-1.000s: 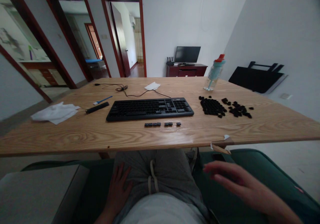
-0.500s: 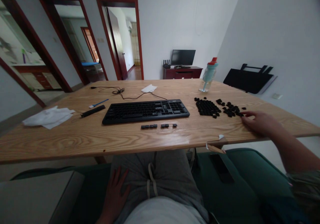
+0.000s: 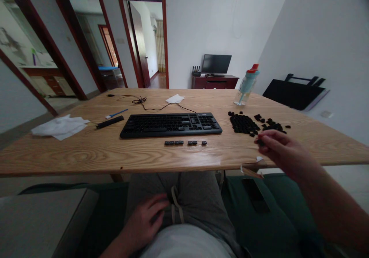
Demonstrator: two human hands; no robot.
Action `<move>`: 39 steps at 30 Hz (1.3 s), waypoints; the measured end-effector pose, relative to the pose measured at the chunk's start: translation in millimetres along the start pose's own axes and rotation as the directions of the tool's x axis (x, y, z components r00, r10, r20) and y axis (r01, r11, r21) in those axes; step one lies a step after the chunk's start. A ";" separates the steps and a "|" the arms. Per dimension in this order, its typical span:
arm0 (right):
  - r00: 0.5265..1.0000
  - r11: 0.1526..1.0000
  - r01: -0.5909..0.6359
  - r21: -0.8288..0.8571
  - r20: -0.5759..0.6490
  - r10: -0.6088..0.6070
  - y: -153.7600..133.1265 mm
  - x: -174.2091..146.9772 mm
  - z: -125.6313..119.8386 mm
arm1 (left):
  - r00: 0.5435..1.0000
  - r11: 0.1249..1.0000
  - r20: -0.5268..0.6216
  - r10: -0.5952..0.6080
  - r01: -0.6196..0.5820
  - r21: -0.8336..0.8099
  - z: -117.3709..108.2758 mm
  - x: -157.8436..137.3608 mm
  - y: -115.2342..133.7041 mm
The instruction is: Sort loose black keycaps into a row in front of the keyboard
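Note:
My right hand (image 3: pixel 275 146) pinches a small black keycap (image 3: pixel 260 142) above the table's right side. Behind it lie a tight block of black keycaps (image 3: pixel 244 124) and a looser pile of keycaps (image 3: pixel 272 125). A black keyboard (image 3: pixel 170 125) rests mid-table, most of its key places bare and a few caps fitted. In front of the keyboard, several keycaps (image 3: pixel 174 142) form a short row with gaps. Over my lap, my left hand (image 3: pixel 147 217) hovers, slightly blurred, holding nothing, its fingers loosely bent and apart.
Left of the keyboard are a black strip-like tool (image 3: pixel 110 122), a blue brush (image 3: pixel 116 114) and white tissue (image 3: pixel 59 126). The keyboard cable (image 3: pixel 140 100) and another tissue (image 3: pixel 175 99) lie behind. A water bottle (image 3: pixel 246 87) stands at the back right. A phone (image 3: pixel 255 194) lies on the green seat.
My right hand has lifted away from the loose pile and moved left with a keycap. My left hand has risen off my thigh toward the middle. The view has shifted slightly.

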State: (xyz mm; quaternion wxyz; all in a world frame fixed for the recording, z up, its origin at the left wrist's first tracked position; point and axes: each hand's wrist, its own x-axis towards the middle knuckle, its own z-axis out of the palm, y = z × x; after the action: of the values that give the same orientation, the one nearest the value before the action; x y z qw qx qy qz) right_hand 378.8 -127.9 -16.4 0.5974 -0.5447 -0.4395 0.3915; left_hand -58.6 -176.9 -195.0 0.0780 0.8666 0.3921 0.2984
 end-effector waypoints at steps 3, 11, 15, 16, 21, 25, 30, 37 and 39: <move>0.945 0.942 -0.149 0.300 0.323 0.046 -0.2 -26.0 65.8 | 0.902 0.903 -0.195 0.386 -0.412 -0.122 -56.4 73.2 54.5; 0.811 0.853 -0.338 0.398 0.584 0.049 -3.9 0.4 143.7 | 0.826 0.800 -0.314 0.468 -0.547 -0.246 -107.2 222.9 63.2; 0.820 0.874 -0.315 0.369 0.570 0.054 -3.0 20.3 146.8 | 0.841 0.812 -0.203 0.501 -0.538 -0.224 -105.4 260.3 44.4; 0.826 0.887 -0.292 0.358 0.562 0.045 -3.5 24.9 147.9 | 0.845 0.820 -0.195 0.499 -0.533 -0.210 -104.4 266.6 41.4; 0.876 0.937 -0.070 0.342 0.470 -0.107 -5.1 49.1 159.2 | 0.896 0.883 -0.197 0.399 -0.433 -0.179 -95.6 284.2 31.2; 0.894 0.929 0.054 0.366 0.397 -0.208 1.1 61.5 169.9 | 0.914 0.929 -0.274 0.297 -0.343 -0.136 -85.3 288.3 27.4; 0.894 0.940 0.143 0.308 0.366 -0.257 10.5 63.5 170.2 | 0.903 0.942 -0.327 0.277 -0.323 -0.094 -79.4 288.1 22.7; 0.770 0.789 0.592 -0.166 0.408 -0.491 7.8 54.6 161.5 | 0.967 0.938 -0.104 0.233 -0.252 -0.239 -90.8 282.0 8.1; 0.734 0.707 0.657 -0.263 0.438 -0.519 7.6 52.0 161.2 | 0.978 0.941 -0.043 0.205 -0.209 -0.265 -95.0 279.7 6.2</move>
State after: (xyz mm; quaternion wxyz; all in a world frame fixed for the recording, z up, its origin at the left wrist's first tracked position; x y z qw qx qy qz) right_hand 241.6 -28.4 -15.5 0.4838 -0.4089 -0.7562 0.1639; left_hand 34.2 12.6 11.8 0.1599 0.8822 0.2557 0.3615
